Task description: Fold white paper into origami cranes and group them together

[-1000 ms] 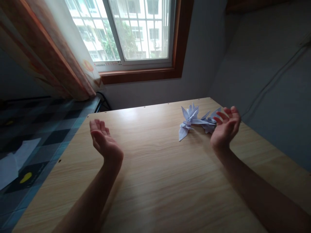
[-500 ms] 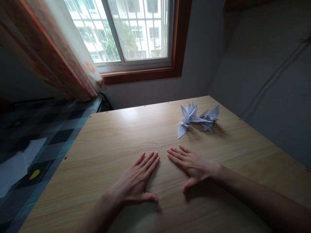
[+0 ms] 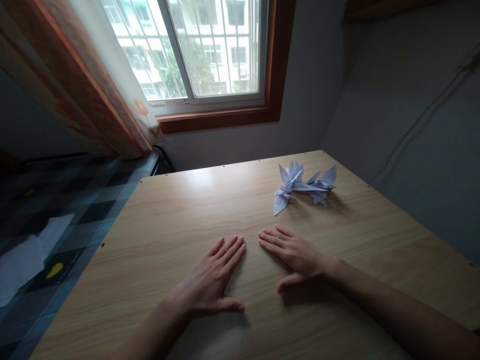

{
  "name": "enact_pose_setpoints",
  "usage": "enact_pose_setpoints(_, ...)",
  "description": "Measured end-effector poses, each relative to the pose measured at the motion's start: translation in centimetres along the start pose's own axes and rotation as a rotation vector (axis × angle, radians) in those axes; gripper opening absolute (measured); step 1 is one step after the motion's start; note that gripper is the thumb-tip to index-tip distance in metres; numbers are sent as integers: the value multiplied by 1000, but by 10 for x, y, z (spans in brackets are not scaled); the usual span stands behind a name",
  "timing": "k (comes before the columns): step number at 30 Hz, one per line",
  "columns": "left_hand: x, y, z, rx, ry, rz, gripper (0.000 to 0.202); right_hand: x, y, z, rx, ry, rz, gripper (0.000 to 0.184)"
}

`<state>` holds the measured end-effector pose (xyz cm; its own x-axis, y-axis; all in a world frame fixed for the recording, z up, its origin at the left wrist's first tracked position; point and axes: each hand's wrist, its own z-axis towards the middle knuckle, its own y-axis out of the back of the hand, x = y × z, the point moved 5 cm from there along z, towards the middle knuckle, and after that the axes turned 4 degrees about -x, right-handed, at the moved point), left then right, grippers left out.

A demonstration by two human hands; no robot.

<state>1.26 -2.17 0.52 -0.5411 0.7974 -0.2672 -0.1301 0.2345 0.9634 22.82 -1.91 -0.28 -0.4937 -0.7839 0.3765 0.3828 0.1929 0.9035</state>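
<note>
My left hand (image 3: 213, 277) lies palm down on the light wooden table (image 3: 168, 215), fingers stretched out and thumb apart, holding nothing. Facing it from the other side is my right hand (image 3: 292, 255), also flat with its fingers extended and nothing in it. A narrow gap of bare wood separates the fingertips of the two hands. Beyond my right hand rests a cluster of folded white paper pieces (image 3: 290, 180), which look like origami cranes. They lie close together with pointed wings sticking up, and neither hand touches them. How many there are is hard to make out.
To the left, a dark checked cloth (image 3: 93, 212) covers a surface bearing white paper sheets (image 3: 22, 260). Behind the table stand a barred window (image 3: 221, 50) with a wooden frame and an orange patterned curtain (image 3: 90, 85). A grey wall (image 3: 412, 115) runs along the right.
The right thumb has shifted slightly to the left. The left hand and the folded paper stay in place; the whole view has tilted very slightly.
</note>
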Motion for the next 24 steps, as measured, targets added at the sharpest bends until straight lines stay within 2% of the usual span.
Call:
enact_pose_setpoints(2,-1,4,-3,-58,0,-71,98,-6,8,-3,-235,-80,38,75)
enact_pose_setpoints(4,2,10,-5,-194,49,-194,79,-24,21,-11,-588,-280,105,62)
enact_pose_setpoints(5,5,13,-6,-285,106,-278,67,-36,28,-17,-784,-409,137,59)
enact_pose_setpoints(6,10,16,-7,-387,186,-377,57,-50,32,-21,-913,-543,152,60)
enact_pose_setpoints(8,23,20,-6,-592,380,-598,42,-74,39,-21,-1057,-691,161,68)
enact_pose_setpoints(10,36,21,1,-769,543,-802,35,-96,46,-13,-1104,-756,187,67)
enact_pose_setpoints(12,45,21,15,-883,612,-927,32,-112,51,-1,-1149,-770,272,46)
enact_pose_setpoints(14,51,19,33,-912,622,-999,41,-118,50,10,-1191,-790,415,29)
enact_pose_setpoints(17,53,16,54,-936,601,-990,57,-101,40,29,-1151,-758,559,30)
enact_pose_setpoints(19,48,14,64,-905,532,-994,67,-80,30,39,-1089,-699,650,31)
enact_pose_setpoints(21,38,12,71,-807,406,-1061,73,-58,20,46,-1008,-631,729,29)
enact_pose_setpoints(22,32,12,74,-746,344,-1115,68,-48,15,50,-959,-570,813,27)
enact_pose_setpoints(24,25,12,75,-661,275,-1208,45,-35,7,52,-884,-505,900,25)
